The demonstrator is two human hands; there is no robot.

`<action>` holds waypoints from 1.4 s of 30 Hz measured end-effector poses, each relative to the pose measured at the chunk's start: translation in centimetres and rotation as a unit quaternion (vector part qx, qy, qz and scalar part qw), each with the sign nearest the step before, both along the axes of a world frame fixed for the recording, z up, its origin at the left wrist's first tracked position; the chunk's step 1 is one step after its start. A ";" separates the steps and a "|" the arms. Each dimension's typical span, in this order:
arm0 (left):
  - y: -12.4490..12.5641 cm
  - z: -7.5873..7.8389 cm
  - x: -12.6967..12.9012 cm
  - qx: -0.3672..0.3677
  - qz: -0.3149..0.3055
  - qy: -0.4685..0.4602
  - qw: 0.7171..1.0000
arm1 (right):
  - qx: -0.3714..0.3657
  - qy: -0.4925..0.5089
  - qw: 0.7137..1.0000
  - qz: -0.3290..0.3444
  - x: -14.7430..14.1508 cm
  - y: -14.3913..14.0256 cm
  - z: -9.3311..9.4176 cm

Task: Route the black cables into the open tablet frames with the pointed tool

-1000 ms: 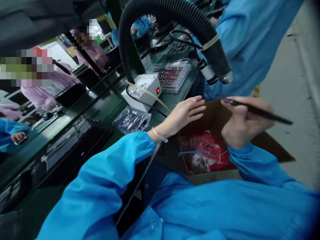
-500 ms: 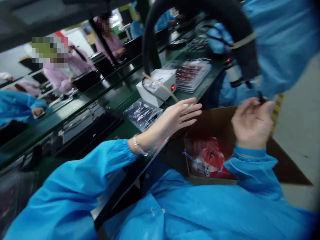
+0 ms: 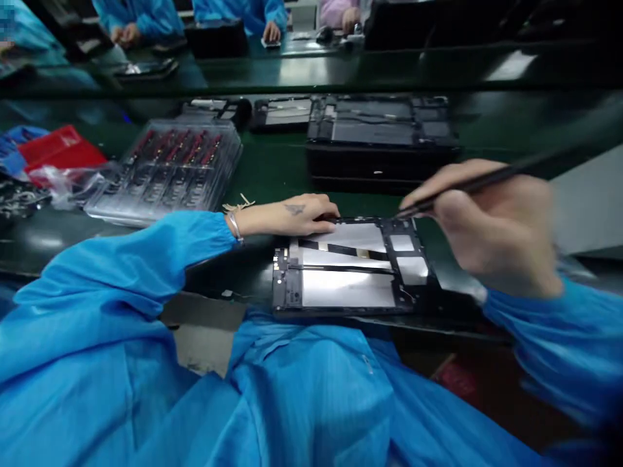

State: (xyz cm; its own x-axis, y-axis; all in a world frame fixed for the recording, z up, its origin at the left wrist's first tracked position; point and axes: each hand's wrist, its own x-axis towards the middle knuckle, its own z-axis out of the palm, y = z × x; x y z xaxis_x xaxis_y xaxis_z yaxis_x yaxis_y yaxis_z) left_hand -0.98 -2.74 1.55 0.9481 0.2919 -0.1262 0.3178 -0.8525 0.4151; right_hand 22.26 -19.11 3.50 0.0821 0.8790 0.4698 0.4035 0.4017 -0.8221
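An opened tablet (image 3: 348,285) lies on the bench in front of me, its silvery battery panels, dark ribbon cables and small circuit boards exposed. My left hand (image 3: 309,214) grips its far left edge, the fingers bent over the rim. In my right hand (image 3: 501,220), blurred by motion, are long black tweezers (image 3: 479,181), slanting down to the left. Their tip is at the tablet's far right corner; whether it touches a part there I cannot tell.
Stacked clear trays (image 3: 165,172) of small red and dark parts stand to the left, beside a red bag (image 3: 61,152). Behind the tablet is a stack of opened tablets (image 3: 382,130). Co-workers' hands (image 3: 271,32) show across the bench. A carton (image 3: 487,383) sits below the bench edge.
My view has swung from the carton at the right to the bench. My left hand, spread in the air before, now grips the tablet; my right has moved over its corner with tweezers.
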 end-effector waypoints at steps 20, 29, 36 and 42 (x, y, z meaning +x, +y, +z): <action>-0.8 -2.5 -1.2 -0.051 -0.073 -0.118 0.989 | -0.187 -0.069 0.980 0.000 -1.1 4.0 -2.7; -0.9 -2.5 -0.9 -0.048 -0.061 -0.103 0.992 | -0.174 -0.085 0.981 0.003 -1.3 4.0 -2.5; -0.8 -2.6 -0.9 -0.047 -0.066 -0.107 0.991 | -0.190 -0.083 0.978 0.005 -1.3 4.1 -2.5; -0.6 -2.9 -0.9 -0.038 -0.070 -0.113 0.990 | -0.167 -0.059 0.984 0.000 -1.4 4.0 -2.4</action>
